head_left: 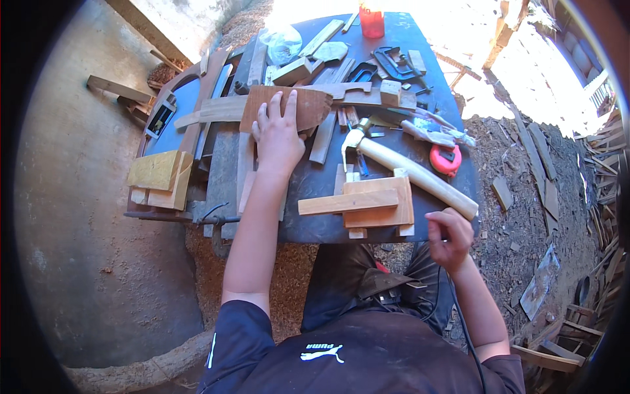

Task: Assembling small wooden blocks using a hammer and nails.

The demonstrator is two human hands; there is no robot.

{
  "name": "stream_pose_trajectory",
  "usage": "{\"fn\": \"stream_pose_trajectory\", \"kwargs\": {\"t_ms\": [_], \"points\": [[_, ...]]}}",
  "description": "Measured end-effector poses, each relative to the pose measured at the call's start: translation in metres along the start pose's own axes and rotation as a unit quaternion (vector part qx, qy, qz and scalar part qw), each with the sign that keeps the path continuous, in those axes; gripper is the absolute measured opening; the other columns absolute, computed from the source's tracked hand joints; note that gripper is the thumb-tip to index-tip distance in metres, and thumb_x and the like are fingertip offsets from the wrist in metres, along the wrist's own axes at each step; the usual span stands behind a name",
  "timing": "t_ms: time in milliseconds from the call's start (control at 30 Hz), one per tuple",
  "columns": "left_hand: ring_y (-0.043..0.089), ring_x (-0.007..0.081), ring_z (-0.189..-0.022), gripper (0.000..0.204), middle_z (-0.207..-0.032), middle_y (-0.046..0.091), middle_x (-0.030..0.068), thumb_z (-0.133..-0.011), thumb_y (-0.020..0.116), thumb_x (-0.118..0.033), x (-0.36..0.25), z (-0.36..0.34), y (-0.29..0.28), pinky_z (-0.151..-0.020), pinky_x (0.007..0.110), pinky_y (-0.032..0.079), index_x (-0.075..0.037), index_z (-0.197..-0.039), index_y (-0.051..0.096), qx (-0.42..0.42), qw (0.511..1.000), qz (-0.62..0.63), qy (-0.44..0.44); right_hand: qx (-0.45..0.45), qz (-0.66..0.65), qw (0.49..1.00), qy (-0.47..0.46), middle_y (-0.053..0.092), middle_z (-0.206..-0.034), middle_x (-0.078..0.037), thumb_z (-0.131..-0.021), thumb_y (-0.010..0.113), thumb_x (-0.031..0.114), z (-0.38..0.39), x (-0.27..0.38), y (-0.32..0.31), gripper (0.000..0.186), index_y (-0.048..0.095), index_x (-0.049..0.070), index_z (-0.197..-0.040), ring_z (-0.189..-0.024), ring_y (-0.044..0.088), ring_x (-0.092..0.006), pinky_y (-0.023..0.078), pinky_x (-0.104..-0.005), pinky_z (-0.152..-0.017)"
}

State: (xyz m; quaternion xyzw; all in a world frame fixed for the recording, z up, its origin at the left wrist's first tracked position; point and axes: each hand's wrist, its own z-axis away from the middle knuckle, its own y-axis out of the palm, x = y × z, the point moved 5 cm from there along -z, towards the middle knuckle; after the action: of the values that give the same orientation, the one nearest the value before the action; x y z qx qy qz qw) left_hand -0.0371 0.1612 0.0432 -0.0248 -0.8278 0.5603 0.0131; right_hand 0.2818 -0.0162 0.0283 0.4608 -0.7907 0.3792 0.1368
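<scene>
My left hand [277,134] lies with its fingers spread flat on a reddish-brown piece of wood [314,108], which has a rough, jagged right end. Beneath and beside that piece run paler wooden strips [223,108]. At the table's near right edge, my right hand [451,238] is curled closed, with nothing visible in its fingers. Just above its knuckles is the end of the wooden handle of a claw hammer [420,174]. The hammer's head points away to the upper left. Left of that hand sits a small assembly of joined wood blocks [377,203].
The dark table [433,217] also bears clamps [394,64], a pink-red tape measure [445,160], a red container [371,23], a clear plastic bag [282,44] and several offcuts. A yellowish wood block [154,171] stands at the left. Scraps litter the ground [518,217] at right.
</scene>
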Motion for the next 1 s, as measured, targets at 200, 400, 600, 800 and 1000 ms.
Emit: {"fn": "stream_pose_trajectory", "kwargs": {"t_ms": [200, 400, 600, 800, 1000], "points": [[0.039, 0.0371, -0.147, 0.108, -0.162, 0.039, 0.0081, -0.070, 0.093, -0.021, 0.008, -0.010, 0.009, -0.113, 0.060, 0.042, -0.024, -0.162, 0.037, 0.062, 0.997, 0.033, 0.018, 0.115, -0.013, 0.993, -0.002, 0.059, -0.065, -0.006, -0.083, 0.073, 0.003, -0.004, -0.003, 0.011, 0.007, 0.069, 0.006, -0.088, -0.053, 0.059, -0.0244, 0.046, -0.0371, -0.050], [0.022, 0.0342, -0.158, 0.110, -0.170, 0.028, 0.0022, -0.074, 0.088, -0.050, -0.005, -0.020, -0.008, -0.118, 0.079, 0.015, -0.031, -0.165, 0.031, 0.111, 0.988, 0.064, 0.087, 0.119, -0.017, 0.992, 0.026, 0.061, -0.066, -0.007, -0.084, 0.074, 0.006, -0.003, -0.008, 0.008, 0.004, 0.070, 0.007, -0.084, -0.055, 0.062, -0.0252, 0.049, -0.0378, -0.052], [0.025, 0.0291, -0.158, 0.075, -0.162, 0.047, 0.0048, -0.092, 0.060, -0.069, -0.002, -0.063, 0.004, -0.122, 0.070, 0.006, -0.027, -0.153, 0.054, 0.148, 0.981, 0.119, 0.045, 0.103, -0.019, 0.994, 0.018, 0.062, -0.066, -0.006, -0.083, 0.075, 0.007, -0.001, -0.009, 0.009, 0.005, 0.070, 0.007, -0.083, -0.056, 0.063, -0.0249, 0.050, -0.0369, -0.052], [0.056, 0.0286, -0.134, 0.056, -0.137, 0.067, 0.0092, -0.097, 0.060, -0.063, 0.010, -0.058, 0.011, -0.110, 0.052, 0.029, -0.023, -0.134, 0.072, 0.111, 0.993, 0.035, 0.006, 0.092, -0.017, 0.995, 0.028, 0.062, -0.066, -0.006, -0.082, 0.075, 0.008, 0.000, -0.010, 0.006, 0.005, 0.069, 0.007, -0.082, -0.056, 0.064, -0.0242, 0.051, -0.0361, -0.052], [0.064, 0.0322, -0.128, 0.061, -0.133, 0.069, 0.0101, -0.093, 0.071, -0.056, 0.023, -0.139, 0.021, -0.105, 0.062, 0.043, -0.024, -0.144, 0.063, 0.104, 0.994, 0.014, -0.017, 0.086, -0.008, 0.996, 0.011, 0.061, -0.065, -0.005, -0.081, 0.075, 0.007, -0.001, -0.008, 0.006, 0.006, 0.069, 0.006, -0.080, -0.055, 0.064, -0.0234, 0.051, -0.0355, -0.051]]}}
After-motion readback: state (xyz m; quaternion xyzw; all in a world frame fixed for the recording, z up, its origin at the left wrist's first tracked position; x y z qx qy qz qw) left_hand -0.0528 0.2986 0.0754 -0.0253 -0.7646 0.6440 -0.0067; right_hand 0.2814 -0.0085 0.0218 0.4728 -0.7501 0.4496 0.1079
